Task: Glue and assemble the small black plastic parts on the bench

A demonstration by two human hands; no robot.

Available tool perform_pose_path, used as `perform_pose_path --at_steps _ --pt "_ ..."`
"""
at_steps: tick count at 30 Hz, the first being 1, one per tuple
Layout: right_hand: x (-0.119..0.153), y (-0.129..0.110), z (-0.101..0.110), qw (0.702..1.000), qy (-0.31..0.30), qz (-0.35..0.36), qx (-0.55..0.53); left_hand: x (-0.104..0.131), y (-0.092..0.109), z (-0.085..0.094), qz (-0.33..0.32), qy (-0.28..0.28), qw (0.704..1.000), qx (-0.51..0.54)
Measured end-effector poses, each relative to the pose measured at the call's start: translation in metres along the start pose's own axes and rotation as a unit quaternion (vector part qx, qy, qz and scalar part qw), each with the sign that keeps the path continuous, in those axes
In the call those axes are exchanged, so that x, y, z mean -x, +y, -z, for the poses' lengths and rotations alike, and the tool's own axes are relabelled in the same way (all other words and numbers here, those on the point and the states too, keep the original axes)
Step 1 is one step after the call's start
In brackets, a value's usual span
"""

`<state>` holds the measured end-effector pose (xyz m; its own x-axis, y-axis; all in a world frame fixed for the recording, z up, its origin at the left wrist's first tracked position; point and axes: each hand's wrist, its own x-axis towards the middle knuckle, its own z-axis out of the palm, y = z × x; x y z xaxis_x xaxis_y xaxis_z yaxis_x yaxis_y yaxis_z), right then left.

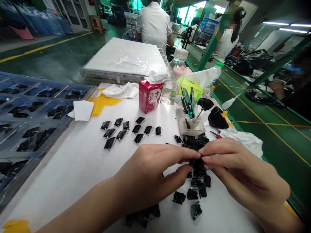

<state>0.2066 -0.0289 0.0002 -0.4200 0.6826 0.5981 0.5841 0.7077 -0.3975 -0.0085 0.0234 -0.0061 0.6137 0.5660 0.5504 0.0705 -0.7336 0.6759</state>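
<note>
My left hand [155, 171] reaches in from the lower left, its thumb and fingers drawn together. Fingertip to fingertip with it, my right hand [245, 171] is pinched closed from the right. Whatever lies between the fingertips is too small and too hidden to name against the dark pieces behind. Beneath and beyond the fingers spreads a heap of small glossy black plastic pieces [199, 171]. Single pieces lie nearer me, such as one black piece [179, 197] and a clear-edged one [196, 211]. More dark pieces [145, 215] show below my left forearm.
Several black pieces with clear film [122, 135] lie spaced out on the white table [80, 168]. At left stands a compartment tray [46, 129] of black parts. Beyond are a red tissue box [148, 97], a bottle [168, 92] and a tool holder [191, 126]. Co-workers sit further off.
</note>
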Motion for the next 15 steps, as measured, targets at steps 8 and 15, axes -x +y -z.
perform_pose_path --at_steps 8,15 --pt "-0.0018 -0.0001 0.0012 1.000 -0.007 0.008 -0.002 0.0007 -0.0044 0.0004 0.002 -0.016 1.000 0.025" --pt "-0.0031 -0.0009 0.0011 1.000 -0.017 -0.001 -0.001 0.0009 -0.0045 0.0012 0.016 -0.029 0.998 0.051"
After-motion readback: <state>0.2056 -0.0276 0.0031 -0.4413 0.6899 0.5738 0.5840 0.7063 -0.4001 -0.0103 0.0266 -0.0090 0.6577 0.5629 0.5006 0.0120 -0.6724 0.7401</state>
